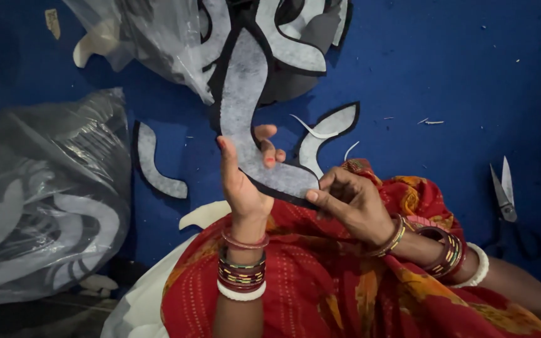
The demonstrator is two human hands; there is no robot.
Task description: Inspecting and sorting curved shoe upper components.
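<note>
Two hands share one curved felt piece (248, 106), a long grey S-shaped cut-out with a black edge, held up over the person's lap near the middle of the scene. The left hand (245, 181) grips its lower stretch, thumb on the near face and fingers curled behind it. The right hand (352, 203) pinches the bottom right tip between thumb and forefinger, the other fingers folded in. This looks like a checking or peeling step: the piece is lifted off the pile and its end worked at the edge. The next move, as I judge it, calls for a steady left-hand hold while the right fingers work along that black rim.

Farther out, similar felt cut-outs (330, 125) lie on the blue floor (446, 69). A clear plastic bag (45, 188) of them sits at the left, another bag (151, 37) at the far side. Scissors (505, 194) lie open at the right, well apart from the hands.
</note>
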